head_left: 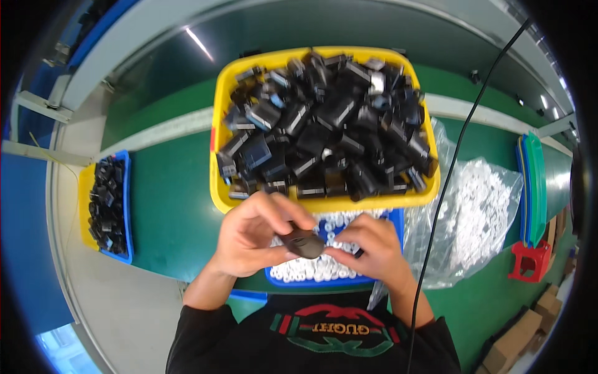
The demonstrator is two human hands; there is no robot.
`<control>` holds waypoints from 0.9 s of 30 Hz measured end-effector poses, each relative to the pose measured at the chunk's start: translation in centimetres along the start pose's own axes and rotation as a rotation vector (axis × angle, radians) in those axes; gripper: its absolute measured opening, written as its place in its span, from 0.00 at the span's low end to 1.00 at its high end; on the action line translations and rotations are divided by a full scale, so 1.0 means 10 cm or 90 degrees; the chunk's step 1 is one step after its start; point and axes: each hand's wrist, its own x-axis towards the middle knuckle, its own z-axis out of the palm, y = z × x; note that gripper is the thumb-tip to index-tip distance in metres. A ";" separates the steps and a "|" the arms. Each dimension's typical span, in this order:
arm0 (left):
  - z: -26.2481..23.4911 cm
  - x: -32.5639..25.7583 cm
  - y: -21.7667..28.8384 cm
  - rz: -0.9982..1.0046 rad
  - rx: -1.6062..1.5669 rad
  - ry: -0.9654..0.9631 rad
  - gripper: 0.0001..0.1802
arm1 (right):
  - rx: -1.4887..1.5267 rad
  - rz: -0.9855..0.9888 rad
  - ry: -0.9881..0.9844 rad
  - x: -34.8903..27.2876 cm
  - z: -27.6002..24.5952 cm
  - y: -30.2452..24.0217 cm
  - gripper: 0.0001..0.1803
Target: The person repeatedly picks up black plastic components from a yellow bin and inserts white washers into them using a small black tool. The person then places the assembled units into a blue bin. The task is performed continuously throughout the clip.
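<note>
A long green-topped table (pixel 168 212) with a pale grey stripe (pixel 162 129) running along it fills the scene. Beyond the table a grey metal frame rail (pixel 112 50) curves past, a strip light reflected beside it. Left of the table lies pale grey floor (pixel 99 305).

A small black plastic part (pixel 303 243), lying roughly level, pinched between both hands above the blue tray

I see a green worktop (pixel 168 206) carrying a yellow plastic bin (pixel 219 118) heaped with black plastic parts. Just in front of it sits a blue tray (pixel 395 219) of small white pieces; a clear plastic bag (pixel 479 212) of white pieces lies beside that. A blue-and-yellow tray (pixel 126 206) of black parts rests at the left edge.
</note>
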 end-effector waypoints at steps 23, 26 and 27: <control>0.02 -0.05 -0.47 -0.019 0.073 -0.089 0.19 | 0.037 0.026 0.029 0.07 -0.09 -0.15 0.25; -0.04 -0.02 -0.42 0.003 0.083 -0.070 0.20 | -0.047 0.041 -0.032 0.08 -0.27 -0.12 0.17; -0.04 -0.01 -0.40 0.014 0.083 -0.061 0.21 | -0.127 0.060 -0.063 0.04 -0.31 -0.08 0.15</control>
